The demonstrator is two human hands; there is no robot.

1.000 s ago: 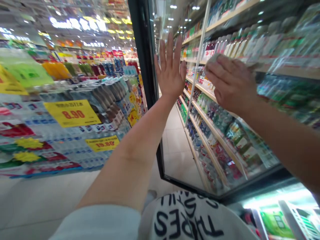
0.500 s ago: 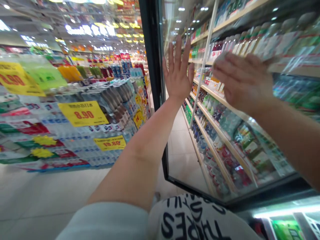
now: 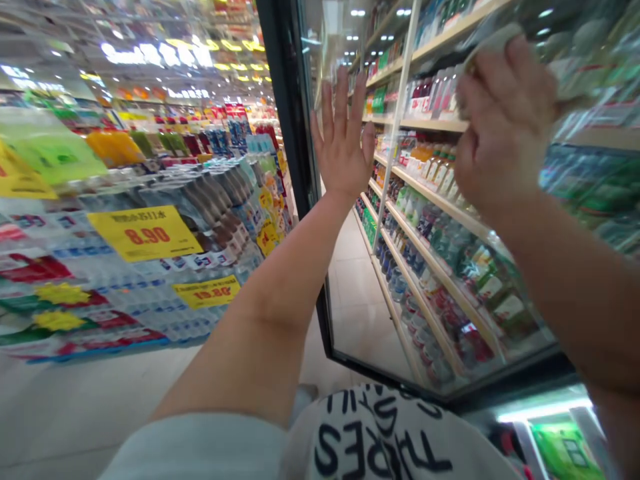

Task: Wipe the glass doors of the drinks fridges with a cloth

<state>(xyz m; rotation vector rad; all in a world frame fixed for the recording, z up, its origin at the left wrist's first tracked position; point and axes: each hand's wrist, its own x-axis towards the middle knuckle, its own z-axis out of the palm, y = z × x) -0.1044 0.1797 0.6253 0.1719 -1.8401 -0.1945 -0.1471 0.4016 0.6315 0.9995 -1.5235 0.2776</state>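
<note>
My left hand [image 3: 344, 150] lies flat with its fingers spread on the glass door [image 3: 357, 333], near the door's black side frame [image 3: 289, 100]. To the right, my right hand [image 3: 510, 123] presses a pale greyish cloth [image 3: 500, 41] against the same pane. Its fingers are bent over the cloth, most of which is hidden under them, and motion blurs it slightly. The door stands swung open toward me, its lower edge close to my shirt. Shelves of bottles show in the glass behind both hands.
Bottled drinks line wooden-edged shelves [image 3: 440, 220] on the right. Stacked drink packs [image 3: 135, 287] with yellow price signs [image 3: 145, 233] stand on the tiled floor [image 3: 75, 407] at left. A lit cabinet with a green package [image 3: 567, 450] is at lower right.
My right hand has moved up the glass with the cloth and turned more upright. My left hand stays flat on the pane. The whole view has shifted slightly.
</note>
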